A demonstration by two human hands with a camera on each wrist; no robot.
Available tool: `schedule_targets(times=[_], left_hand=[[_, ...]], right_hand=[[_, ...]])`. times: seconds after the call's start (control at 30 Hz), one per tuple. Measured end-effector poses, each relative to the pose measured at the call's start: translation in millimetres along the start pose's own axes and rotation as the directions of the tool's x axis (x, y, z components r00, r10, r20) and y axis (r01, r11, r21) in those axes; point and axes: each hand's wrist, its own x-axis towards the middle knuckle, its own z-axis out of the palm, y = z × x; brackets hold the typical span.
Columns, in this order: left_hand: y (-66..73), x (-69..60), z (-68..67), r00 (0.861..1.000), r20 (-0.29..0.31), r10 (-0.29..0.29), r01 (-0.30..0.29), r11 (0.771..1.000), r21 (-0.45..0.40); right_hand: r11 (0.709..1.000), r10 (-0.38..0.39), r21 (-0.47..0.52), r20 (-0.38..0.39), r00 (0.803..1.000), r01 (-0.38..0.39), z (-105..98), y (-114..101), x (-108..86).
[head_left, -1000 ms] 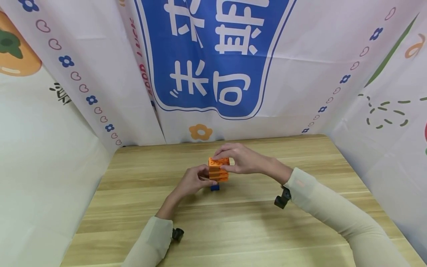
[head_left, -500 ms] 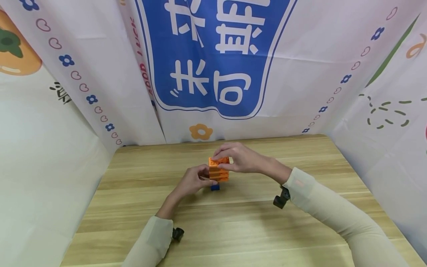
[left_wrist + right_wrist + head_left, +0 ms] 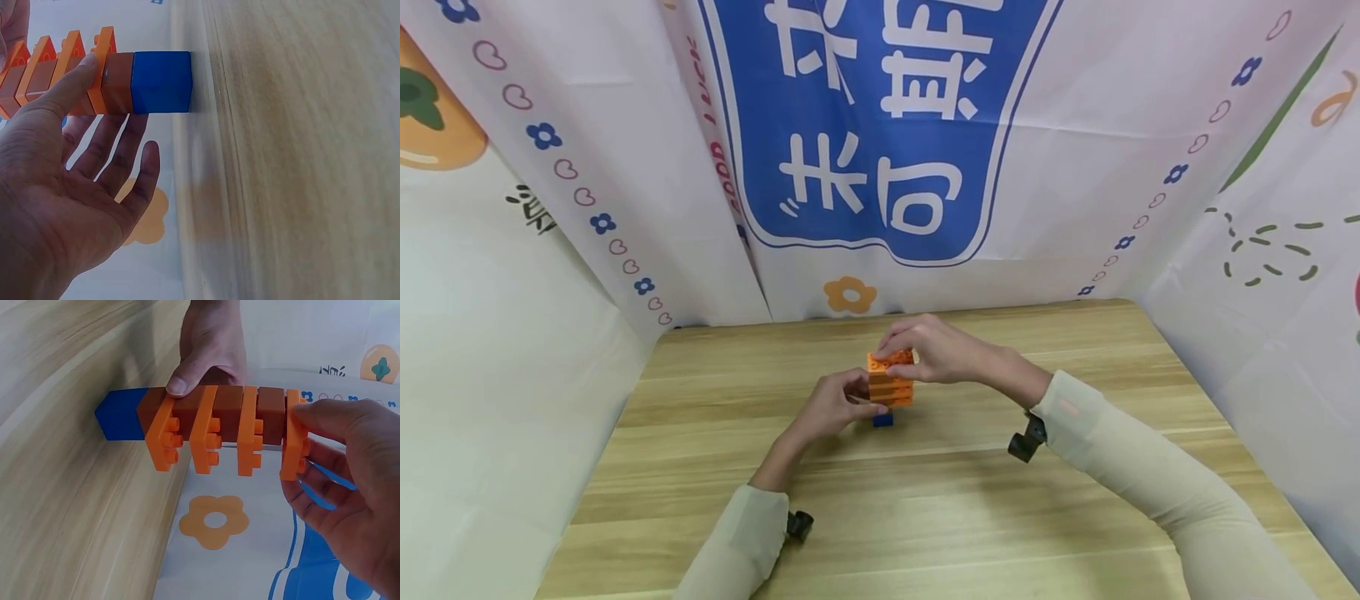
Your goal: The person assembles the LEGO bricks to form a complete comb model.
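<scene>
A toy-brick tower stands upright on the table, alternating brown bricks [image 3: 270, 400] and orange plates [image 3: 201, 434] above a blue brick [image 3: 161, 82] at its foot. My left hand [image 3: 829, 408] steadies the tower low down; its thumb presses near the lowest orange plate, and the fingers pass behind, partly hidden in the left wrist view. At the top, my right hand [image 3: 946, 354] pinches the uppermost orange plate [image 3: 292, 440] between thumb and fingers. This plate sits against the top brown brick; whether it is fully pressed down I cannot tell.
The wooden table [image 3: 925, 508] reaches back to a white printed cloth [image 3: 1037, 208] hung behind it. More cloth [image 3: 497, 375] hangs along both sides. A small black camera [image 3: 1026, 440] is strapped to each wrist.
My right hand has shifted very slightly up and its wrist a little to the left, still gripping the top plate. The left hand and the tower stay essentially in place.
</scene>
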Motion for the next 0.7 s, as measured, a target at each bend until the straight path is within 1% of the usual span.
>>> schedule_targets(times=[0.3,0.53,0.7], left_hand=[[-0.9,0.1,-0.6,1.0,0.003,-0.008,0.008,1.0,0.006],[-1.0,0.4,-0.2,1.0,0.003,-0.008,0.008,1.0,0.004],[-0.3,0.2,-0.6,1.0,0.005,-0.007,0.007,1.0,0.006]], right_hand=[[0.999,0.029,-0.02,0.053,0.998,-0.027,-2.0,-4.0,5.5],[0.999,0.04,-0.01,0.062,0.997,-0.04,-3.7,-6.4,7.0],[0.998,0.068,-0.01,0.076,0.995,-0.067,-2.9,-6.8,8.1]])
